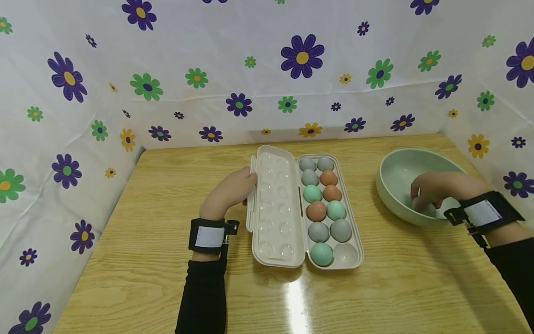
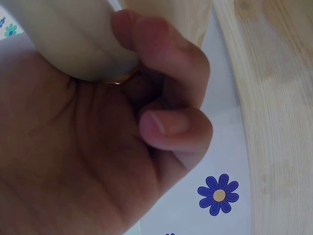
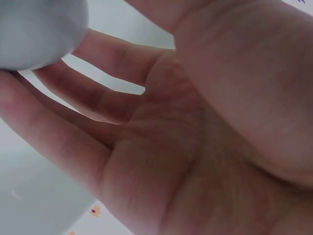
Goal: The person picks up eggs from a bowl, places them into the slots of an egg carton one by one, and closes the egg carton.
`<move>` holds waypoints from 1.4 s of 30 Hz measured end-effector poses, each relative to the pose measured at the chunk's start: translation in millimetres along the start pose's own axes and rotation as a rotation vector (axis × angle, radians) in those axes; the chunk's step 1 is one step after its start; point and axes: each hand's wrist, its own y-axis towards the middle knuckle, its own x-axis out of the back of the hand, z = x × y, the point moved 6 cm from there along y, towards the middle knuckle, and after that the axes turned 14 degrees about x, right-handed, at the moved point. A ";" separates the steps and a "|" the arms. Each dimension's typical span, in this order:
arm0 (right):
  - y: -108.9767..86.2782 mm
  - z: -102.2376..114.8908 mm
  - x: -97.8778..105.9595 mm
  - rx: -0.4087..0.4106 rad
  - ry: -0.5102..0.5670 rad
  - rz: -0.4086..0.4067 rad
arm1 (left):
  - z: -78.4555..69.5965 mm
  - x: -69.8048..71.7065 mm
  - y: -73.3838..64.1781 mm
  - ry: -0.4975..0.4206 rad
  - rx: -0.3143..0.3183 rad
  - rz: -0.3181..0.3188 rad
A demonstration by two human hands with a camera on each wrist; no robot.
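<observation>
My left hand grips the left edge of the white egg carton's raised lid, its fingers curled in the left wrist view round the pale plastic. The lid leans open to the left of the egg tray, where several grey, green and brown eggs sit in two rows. At the tray's front right, one cup shows bare. Inside the pale green bowl, my right hand holds a grey egg with its fingertips. Part of this egg is hidden by the fingers in the head view.
The bowl stands on the right of the wooden table, apart from the carton. A flower-patterned white cloth rises behind the table and along both sides. Each wrist wears a black strap with a small camera.
</observation>
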 end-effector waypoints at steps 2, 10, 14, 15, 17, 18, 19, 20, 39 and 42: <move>0.7 0.6 0.6 0.022 0.002 -0.019 | 0.2 -0.3 0.5 0.000 -0.004 0.001; 3.6 4.9 6.2 0.117 -0.014 -0.113 | 1.1 -0.6 0.3 -0.009 -0.002 0.003; 1.9 9.3 11.3 0.155 -0.095 -0.195 | 1.1 -1.1 0.0 -0.004 -0.005 0.001; 0.8 10.6 12.5 0.161 -0.118 -0.221 | 0.9 -1.2 -0.1 -0.004 -0.007 0.000; -1.6 13.1 14.7 0.170 -0.156 -0.275 | 0.2 -1.2 -0.6 -0.008 -0.010 0.001; -2.7 14.5 15.7 0.174 -0.170 -0.300 | -0.1 -1.1 -0.9 -0.010 -0.014 0.003; -4.0 16.0 16.7 0.178 -0.183 -0.321 | -0.4 -1.0 -1.1 -0.012 -0.015 0.004; -5.2 18.1 17.9 0.177 -0.188 -0.341 | -0.6 -0.8 -1.2 -0.015 -0.016 0.005; -46.8 87.7 32.1 0.260 -0.246 -0.596 | -2.4 0.5 -0.8 0.007 -0.002 0.005; -49.8 101.8 28.2 0.292 -0.273 -0.616 | -2.3 1.1 -1.4 0.008 -0.002 0.007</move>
